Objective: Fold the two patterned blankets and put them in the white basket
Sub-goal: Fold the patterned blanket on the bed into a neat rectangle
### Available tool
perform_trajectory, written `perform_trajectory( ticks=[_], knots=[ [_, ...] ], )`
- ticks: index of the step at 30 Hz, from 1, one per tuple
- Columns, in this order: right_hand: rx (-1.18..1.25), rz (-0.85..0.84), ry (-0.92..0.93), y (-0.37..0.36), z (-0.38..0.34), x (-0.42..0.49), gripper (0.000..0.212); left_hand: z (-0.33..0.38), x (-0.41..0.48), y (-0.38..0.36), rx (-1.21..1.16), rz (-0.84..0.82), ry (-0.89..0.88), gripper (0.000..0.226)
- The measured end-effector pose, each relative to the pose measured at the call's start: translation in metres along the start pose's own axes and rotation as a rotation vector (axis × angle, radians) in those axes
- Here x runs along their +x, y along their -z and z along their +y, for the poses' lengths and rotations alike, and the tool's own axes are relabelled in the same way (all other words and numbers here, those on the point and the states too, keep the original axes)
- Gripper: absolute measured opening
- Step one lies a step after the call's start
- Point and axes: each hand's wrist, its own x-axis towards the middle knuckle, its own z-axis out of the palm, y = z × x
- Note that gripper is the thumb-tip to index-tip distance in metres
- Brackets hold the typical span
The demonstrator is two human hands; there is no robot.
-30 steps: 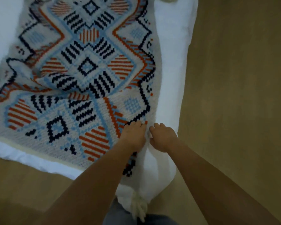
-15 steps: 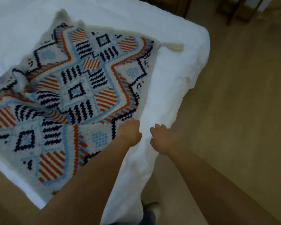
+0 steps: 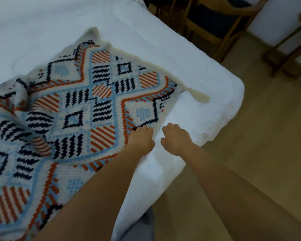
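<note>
One patterned blanket, cream with orange, navy and light-blue diamonds, lies spread and slightly rumpled on a white bed. A cream tassel hangs off its far right corner. My left hand rests on the blanket's right edge with its fingers curled over the border. My right hand is a short gap to the right, over bare white bedding, fingers curled and off the blanket. No second blanket and no white basket are in view.
The bed's corner ends to the right of my hands, where tan floor begins. A wooden chair with a dark seat and a wooden stool frame stand beyond the bed's far corner.
The view has swung up and right, bringing the tasselled corner and the furniture into sight. Both hands have moved along the blanket's right edge towards that corner, and the right hand is now off the blanket.
</note>
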Motion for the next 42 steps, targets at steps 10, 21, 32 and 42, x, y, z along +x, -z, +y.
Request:
perform_trajectory(
  ticks=[10,21,32,42],
  knots=[
    [0.106,0.024,-0.108,0.020,0.115,0.122,0.037,0.025,0.108,0.000,-0.122,-0.098,0.214,0.041],
    [0.152,-0.029,-0.003,0.017,0.227,0.287,0.051,0.087,0.254,-0.001,-0.272,0.070,0.515,0.081],
    [0.546,-0.148,-0.080,0.004,0.243,0.340,0.028,0.119,0.324,-0.003,-0.204,0.164,0.742,0.081],
    [0.347,-0.045,0.077,0.014,0.315,0.333,0.027,0.169,0.340,0.004,-0.275,0.085,0.695,0.057]
  ],
)
